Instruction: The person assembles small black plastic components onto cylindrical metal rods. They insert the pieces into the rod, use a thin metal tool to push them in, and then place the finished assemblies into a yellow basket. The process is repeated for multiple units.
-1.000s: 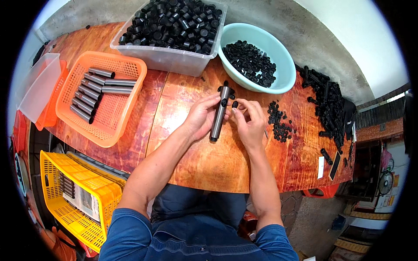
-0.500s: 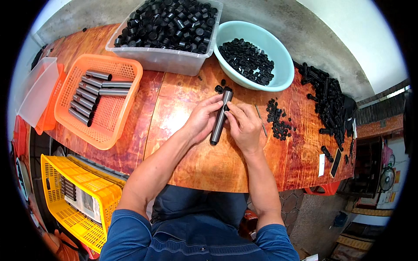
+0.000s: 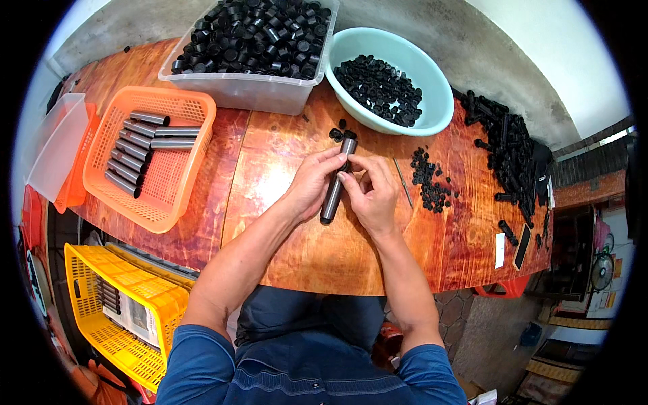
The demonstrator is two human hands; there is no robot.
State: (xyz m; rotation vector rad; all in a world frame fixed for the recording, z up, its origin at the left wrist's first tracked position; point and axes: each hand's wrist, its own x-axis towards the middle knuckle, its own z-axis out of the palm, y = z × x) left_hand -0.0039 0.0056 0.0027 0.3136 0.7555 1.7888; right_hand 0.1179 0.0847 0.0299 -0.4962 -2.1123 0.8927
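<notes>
A dark grey metal tube [image 3: 333, 200] with black ends lies slantwise between my two hands, over the middle of the wooden table. My left hand [image 3: 315, 177] grips it from the left, its fingers closed along the upper half. From the other side my right hand [image 3: 372, 194] presses thumb and fingers onto the tube near its middle. Whether a small part sits under those fingertips is hidden. Just beyond the tube's far end lie a few small black caps [image 3: 335, 134]. A thin metal rod [image 3: 403, 181] rests to the right of my right hand.
An orange basket [image 3: 197, 177] holding several grey tubes stands at left. Behind are a clear bin [image 3: 270, 100] of black caps and a light blue basin [image 3: 442, 111] of small black parts. Small black plugs [image 3: 432, 182] and a black heap [image 3: 503, 145] lie right. A yellow crate [image 3: 177, 307] stands lower left.
The tube and both hands have shifted very slightly left. My right hand's fingers have moved up the tube, with the thumb now laid against it. The whole view has tilted a little.
</notes>
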